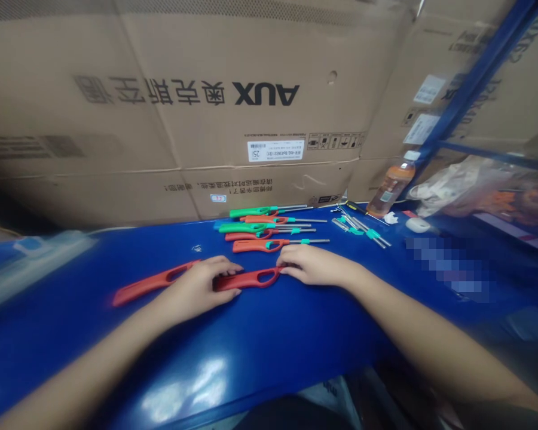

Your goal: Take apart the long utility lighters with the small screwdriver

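A red lighter casing (246,279) lies lengthwise between my hands, its oval trigger opening towards the right. My left hand (201,283) grips its left end between thumb and fingers. At the narrow right tip, the fingers of my right hand (302,264) are pinched on the casing. Another red lighter part (147,286), also with an opening, lies on the table to the left, partly hidden by my left hand. Beyond my hands is a row of long-necked lighters, among them a green one (248,212) and an orange one (253,245) with a teal trigger.
Metal tubes with teal parts (363,228) lie at the back right of the blue table (305,340). A drink bottle (392,185) and a screwdriver (354,207) are beside them. Large cardboard (174,131) stands behind. Clear plastic (40,257) lies at the left.
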